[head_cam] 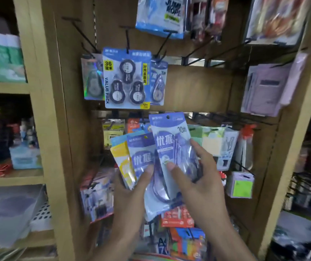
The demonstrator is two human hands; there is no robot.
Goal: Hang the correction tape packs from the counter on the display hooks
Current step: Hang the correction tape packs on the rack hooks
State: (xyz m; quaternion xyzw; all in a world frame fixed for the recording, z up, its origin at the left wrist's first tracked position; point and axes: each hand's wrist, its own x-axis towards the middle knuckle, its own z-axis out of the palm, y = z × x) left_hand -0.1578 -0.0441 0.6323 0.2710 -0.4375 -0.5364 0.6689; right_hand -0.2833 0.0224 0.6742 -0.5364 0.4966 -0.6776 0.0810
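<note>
My left hand (130,193) grips a fan of correction tape packs: a yellow-topped one (121,159) at the left and a blue one (141,153) beside it. My right hand (200,178) pinches a third blue pack (171,140) marked 30m, thumb on its front, held upright in front of the display. Above, a blue value pack (126,78) with three tapes hangs on a black hook (126,37). A single-tape pack (158,83) hangs to its right and a holographic one (92,78) to its left. Bare hooks (198,51) stick out at the upper right.
The wooden display panel (198,87) carries sticky notes (213,142) and other stationery on lower hooks. Jump-rope packs (162,16) hang at the top. Shelves with boxes (24,159) stand at the left, purple packs (265,89) at the right.
</note>
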